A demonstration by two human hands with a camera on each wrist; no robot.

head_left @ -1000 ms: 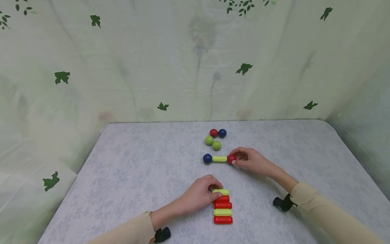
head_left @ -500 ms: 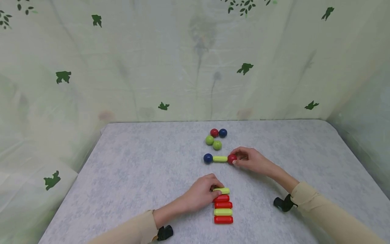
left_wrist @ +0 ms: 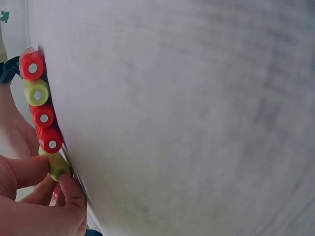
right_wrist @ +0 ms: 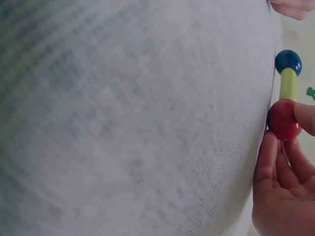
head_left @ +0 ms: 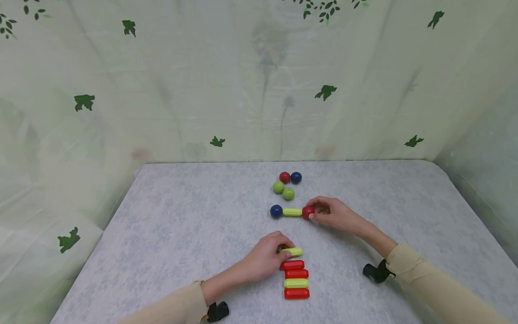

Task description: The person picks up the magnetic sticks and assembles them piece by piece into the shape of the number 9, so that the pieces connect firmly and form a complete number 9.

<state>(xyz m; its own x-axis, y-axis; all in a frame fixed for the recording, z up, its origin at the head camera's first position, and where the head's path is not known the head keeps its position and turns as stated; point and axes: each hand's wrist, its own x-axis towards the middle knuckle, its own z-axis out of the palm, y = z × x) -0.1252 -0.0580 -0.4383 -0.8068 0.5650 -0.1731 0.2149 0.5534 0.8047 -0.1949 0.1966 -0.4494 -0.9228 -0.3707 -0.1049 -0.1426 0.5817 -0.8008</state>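
My left hand (head_left: 265,256) pinches a yellow-green magnetic rod (head_left: 294,251) at the far end of a row of rods. In the left wrist view that rod (left_wrist: 59,167) is between thumb and fingers, close to a red rod (left_wrist: 51,140) with a pale disc on its end. Farther from me, my right hand (head_left: 333,214) holds a red ball (head_left: 308,212) with thumb and fingertips. This ball touches one end of another yellow-green rod (head_left: 292,212), whose other end meets a dark blue ball (head_left: 276,211). The right wrist view shows the three in line, the red ball (right_wrist: 284,120) nearest.
Below the left hand's rod lie a red rod (head_left: 292,264), another red rod (head_left: 296,273), a yellow-green rod (head_left: 296,283) and a red rod (head_left: 296,294). Near the table's back are a red ball (head_left: 285,177), a blue ball (head_left: 296,177) and two green balls (head_left: 288,193).
My left hand has drawn the top yellow-green rod slightly away from the row, and a gap now shows. The nearest red rod has shifted a little left. My right hand stays on the red ball.
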